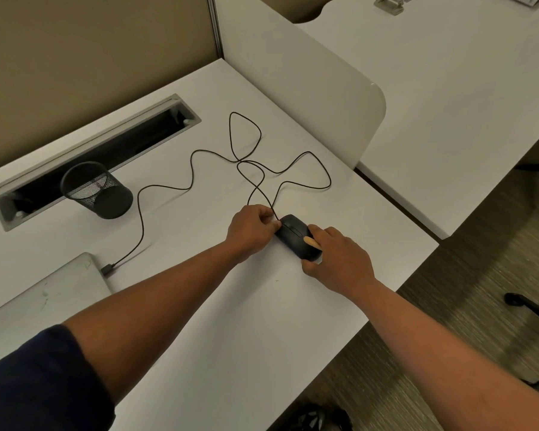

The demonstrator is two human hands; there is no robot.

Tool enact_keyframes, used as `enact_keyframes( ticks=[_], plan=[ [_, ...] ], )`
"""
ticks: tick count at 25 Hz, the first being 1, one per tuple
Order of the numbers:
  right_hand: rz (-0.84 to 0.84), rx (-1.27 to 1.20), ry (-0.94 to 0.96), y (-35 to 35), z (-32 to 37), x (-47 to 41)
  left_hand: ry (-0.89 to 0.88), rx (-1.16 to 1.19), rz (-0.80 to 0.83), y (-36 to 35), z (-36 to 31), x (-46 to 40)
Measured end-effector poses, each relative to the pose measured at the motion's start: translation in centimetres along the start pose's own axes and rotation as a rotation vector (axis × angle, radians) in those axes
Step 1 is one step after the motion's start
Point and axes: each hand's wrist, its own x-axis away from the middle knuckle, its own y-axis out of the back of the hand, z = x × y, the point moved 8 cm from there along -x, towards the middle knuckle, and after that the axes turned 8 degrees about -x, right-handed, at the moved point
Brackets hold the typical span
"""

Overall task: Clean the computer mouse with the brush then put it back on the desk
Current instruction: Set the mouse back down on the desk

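Both hands meet at the smooth, rounded black mouse on the white desk: left hand pinches its front, right hand grips a wooden-handled brush across it.

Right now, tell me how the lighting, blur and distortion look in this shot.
Head view: dim, warm, even light; only soft shadows beside the mesh cup and cable. Wide-angle bending curves the desk edges. The mouse and both hands, left hand and right hand, look fairly sharp; the carpet at right is smeared.
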Motion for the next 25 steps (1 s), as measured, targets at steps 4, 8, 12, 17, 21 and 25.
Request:
enact_keyframes(
  ticks=[4, 8, 12, 17, 21, 25],
  plan=[
    [-0.002, 0.003, 0.013, 0.1, 0.0, -0.2, 0.002, 0.003, -0.014, -0.2, -0.4, 0.0],
    [0.002, -0.035, -0.002, 0.4, -0.2, -0.2, 0.031, 0.026, -0.034, 0.1, 0.0, 0.1],
    [-0.181, -0.277, 0.03, 2.4, 0.4, 0.4, 0.02, 0.018, -0.083, 1.0, 0.1, 0.5],
    [-0.384, -0.405, 0.069, 6.3, 2.1, 1.9, -0.012, -0.077, -0.063, 2.8, 1.5, 2.7],
    [-0.385, -0.526, 0.096, 7.8, 3.5, 2.6, 0.029, -0.225, -0.06, 5.8, 4.5, 5.9],
    [-0.327, -0.761, 0.072, 7.4, 6.0, 3.2, 0.132, -0.315, -0.113, 9.5, 9.8, 10.8]
  ],
)
